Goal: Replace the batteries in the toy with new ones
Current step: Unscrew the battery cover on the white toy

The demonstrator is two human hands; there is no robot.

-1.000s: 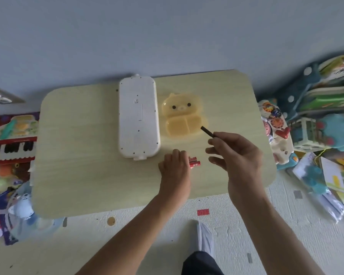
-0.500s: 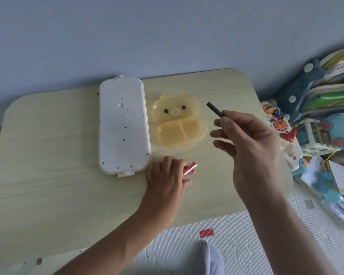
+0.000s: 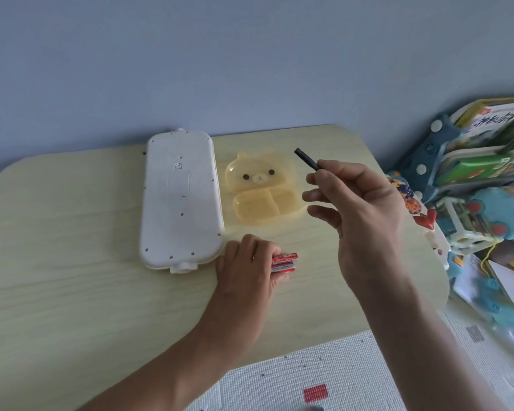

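A long white toy [image 3: 181,200] lies face down on the pale wooden table [image 3: 72,277], its closed battery cover showing near the middle. My left hand [image 3: 247,268] rests on the table just right of the toy's near end, fingers on two red batteries [image 3: 284,262] that lie side by side. My right hand [image 3: 356,209] hovers above the table to the right and pinches a thin black tool [image 3: 306,159], likely a small screwdriver, whose dark end points up and left.
A translucent yellow bear-shaped box [image 3: 263,188] lies open between the toy and my right hand. Off the table's right edge stands a pile of toys and picture books [image 3: 481,179]. A white foam mat [image 3: 324,378] covers the floor in front.
The view has shifted and closed in on the table. My right hand rose with the black tool. My left hand stayed on the batteries, which now lie flat side by side.
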